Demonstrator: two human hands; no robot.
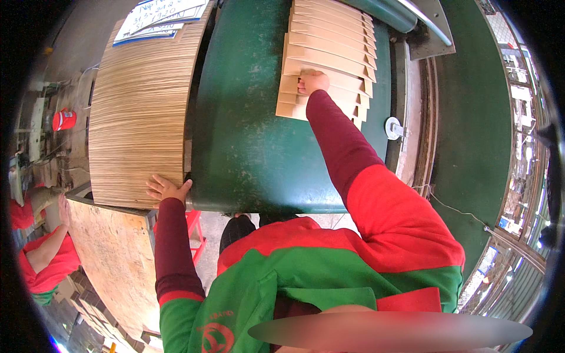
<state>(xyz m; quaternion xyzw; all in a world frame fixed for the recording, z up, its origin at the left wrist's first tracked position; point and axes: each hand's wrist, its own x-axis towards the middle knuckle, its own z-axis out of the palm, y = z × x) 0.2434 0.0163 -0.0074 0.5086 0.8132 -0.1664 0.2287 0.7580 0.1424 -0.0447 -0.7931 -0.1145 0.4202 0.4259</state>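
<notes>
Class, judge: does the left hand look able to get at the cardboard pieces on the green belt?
Probably yes: nothing blocks the green belt between the left hand and the cardboard pieces, though the right hand is on them.

The upper edge cuts the cardboard pieces (pixel 332 41) at 12 o'clock and the papers (pixel 162 23) at 11. At 8 o'clock, the dark rim crops a co-worker (pixel 59 259); at 5, a grey blur (pixel 388 331) masks what lies beneath.

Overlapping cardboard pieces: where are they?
In the head view, the cardboard pieces lie on the upper right of the green belt, under the right hand.
</notes>
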